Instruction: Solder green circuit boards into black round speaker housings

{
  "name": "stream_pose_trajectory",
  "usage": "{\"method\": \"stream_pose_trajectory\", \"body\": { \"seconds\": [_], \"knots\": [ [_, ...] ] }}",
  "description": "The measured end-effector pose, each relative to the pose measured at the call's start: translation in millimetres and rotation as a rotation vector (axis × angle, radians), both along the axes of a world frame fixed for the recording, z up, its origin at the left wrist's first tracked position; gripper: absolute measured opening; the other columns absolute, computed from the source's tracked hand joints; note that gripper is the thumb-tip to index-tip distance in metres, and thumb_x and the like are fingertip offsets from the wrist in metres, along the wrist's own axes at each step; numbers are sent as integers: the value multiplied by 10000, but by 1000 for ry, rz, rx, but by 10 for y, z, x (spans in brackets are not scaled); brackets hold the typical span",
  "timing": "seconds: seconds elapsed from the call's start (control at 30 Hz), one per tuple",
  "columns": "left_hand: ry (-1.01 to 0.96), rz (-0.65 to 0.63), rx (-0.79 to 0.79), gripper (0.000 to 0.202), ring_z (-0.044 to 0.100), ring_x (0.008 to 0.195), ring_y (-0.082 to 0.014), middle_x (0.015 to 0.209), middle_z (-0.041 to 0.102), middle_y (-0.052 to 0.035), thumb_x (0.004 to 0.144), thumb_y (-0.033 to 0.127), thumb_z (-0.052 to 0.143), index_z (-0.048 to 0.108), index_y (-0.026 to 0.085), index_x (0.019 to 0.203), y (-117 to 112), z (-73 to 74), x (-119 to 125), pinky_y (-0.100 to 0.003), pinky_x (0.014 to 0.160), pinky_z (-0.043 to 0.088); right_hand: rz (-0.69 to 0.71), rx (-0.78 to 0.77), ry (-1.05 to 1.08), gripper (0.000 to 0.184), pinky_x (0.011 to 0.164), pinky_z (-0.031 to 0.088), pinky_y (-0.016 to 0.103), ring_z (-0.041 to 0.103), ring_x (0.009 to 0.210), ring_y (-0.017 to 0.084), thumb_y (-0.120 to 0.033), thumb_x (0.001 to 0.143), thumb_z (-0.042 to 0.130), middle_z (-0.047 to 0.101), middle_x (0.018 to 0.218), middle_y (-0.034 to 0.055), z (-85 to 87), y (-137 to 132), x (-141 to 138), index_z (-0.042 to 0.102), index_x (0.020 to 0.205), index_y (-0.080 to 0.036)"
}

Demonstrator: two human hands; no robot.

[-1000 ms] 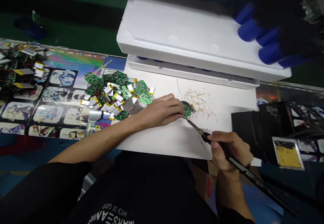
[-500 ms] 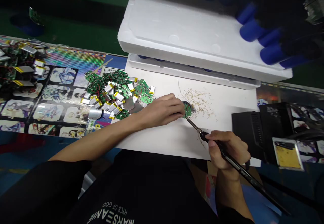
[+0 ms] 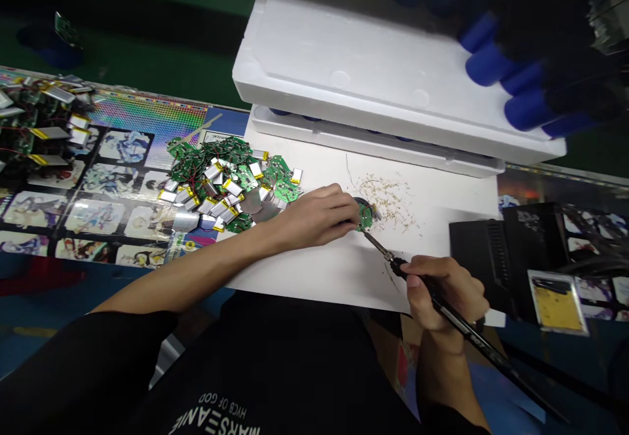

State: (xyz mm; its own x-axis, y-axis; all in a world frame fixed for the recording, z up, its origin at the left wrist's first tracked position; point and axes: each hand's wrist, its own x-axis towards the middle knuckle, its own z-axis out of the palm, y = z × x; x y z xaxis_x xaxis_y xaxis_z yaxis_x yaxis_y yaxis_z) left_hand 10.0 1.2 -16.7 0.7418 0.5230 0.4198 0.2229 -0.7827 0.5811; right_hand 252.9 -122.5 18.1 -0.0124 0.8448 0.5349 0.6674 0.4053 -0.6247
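Note:
My left hand (image 3: 314,217) pinches a small green circuit board (image 3: 365,216), with a dark curved piece showing just behind it. My right hand (image 3: 445,291) grips a black-handled soldering iron (image 3: 459,320), and its metal tip (image 3: 377,245) reaches up to the board's lower edge. Pale crumbs of solder debris (image 3: 388,202) lie scattered beside the board on a white work sheet (image 3: 314,271). Left of my left hand is a heap of green circuit boards with wires and small yellow-edged pouch batteries (image 3: 226,183).
A white foam box (image 3: 344,61) stands beyond the sheet, with blurred blue cylinders (image 3: 496,65) over it. A black soldering station (image 3: 501,258) and a yellow sponge in a holder (image 3: 557,307) are on the right. More boards (image 3: 42,130) lie on a printed mat (image 3: 95,217).
The view has shifted slightly. My hands, the iron and the board hold nearly the same positions.

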Motion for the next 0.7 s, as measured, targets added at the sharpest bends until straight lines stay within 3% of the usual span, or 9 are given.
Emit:
{"method": "stream_pose_trajectory", "body": {
  "seconds": [0.23, 0.33, 0.43, 0.53, 0.7],
  "knots": [
    [1, -11, 7, 190, 632, 1000, -210, 1092, 786, -70, 1125, 268, 533, 695, 185, 1070, 10, 5, 2, -331, 910, 523, -123, 42, 211, 109, 469, 541, 271, 711, 556, 171, -336, 907, 753, 741, 688, 12, -128, -98, 170, 785, 853, -246],
    [22, -7, -7, 210, 632, 1013, -210, 1100, 787, -68, 1131, 276, 521, 699, 185, 1068, 7, 12, 5, -330, 918, 527, -153, -104, 237, 211, 544, 595, 312, 745, 609, 201, -415, 936, 731, 748, 703, 47, -120, -162, 240, 778, 827, -240],
    [21, -3, -6, 214, 629, 1005, -207, 1097, 787, -66, 1132, 276, 518, 699, 188, 1060, 7, 14, 7, -328, 915, 530, -203, -202, 224, 285, 510, 570, 337, 735, 585, 213, -498, 908, 741, 758, 719, 69, -125, -178, 259, 762, 803, -234],
    [11, -6, 0, 207, 630, 1000, -207, 1091, 786, -65, 1129, 267, 523, 697, 186, 1053, 10, 10, 7, -328, 916, 532, -405, -22, 273, 366, 468, 498, 327, 672, 529, 190, -586, 842, 738, 705, 655, 46, -173, -141, 223, 699, 721, -242],
    [32, -8, -25, 217, 633, 1009, -207, 1095, 787, -67, 1131, 278, 516, 700, 192, 1054, 10, 12, 1, -335, 926, 533, -462, 25, 353, 292, 482, 494, 316, 647, 543, 184, -508, 760, 742, 662, 650, 9, -259, -101, 181, 648, 702, -238]
  ]
}}
